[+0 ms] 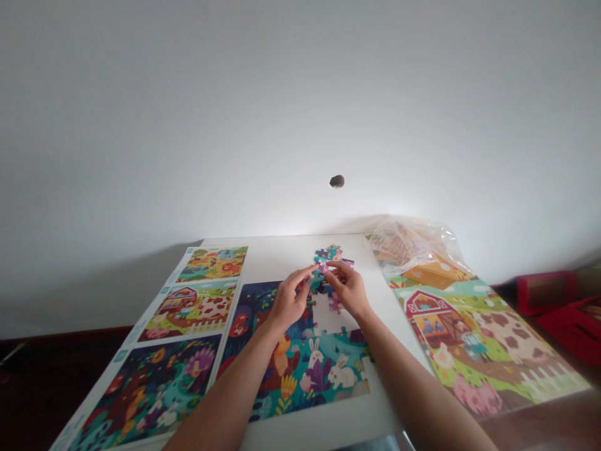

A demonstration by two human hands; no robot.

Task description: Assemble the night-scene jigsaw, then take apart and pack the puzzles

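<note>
Bare forearms [417,376] lead to the left hand [292,297] and right hand [350,288], fingers bent over small multicoloured jigsaw pieces [334,252]; whether either pair clamps one cannot be told. Below lies a dark-blue-and-teal cardboard jigsaw [323,385], partly assembled, its upper-right edge stepped; smooth white tabletop [272,260] extends beyond.

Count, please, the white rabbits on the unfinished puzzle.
2. The left rabbit is behind a purple plant; the right rabbit is beside it. The left arm could hide more.
</note>
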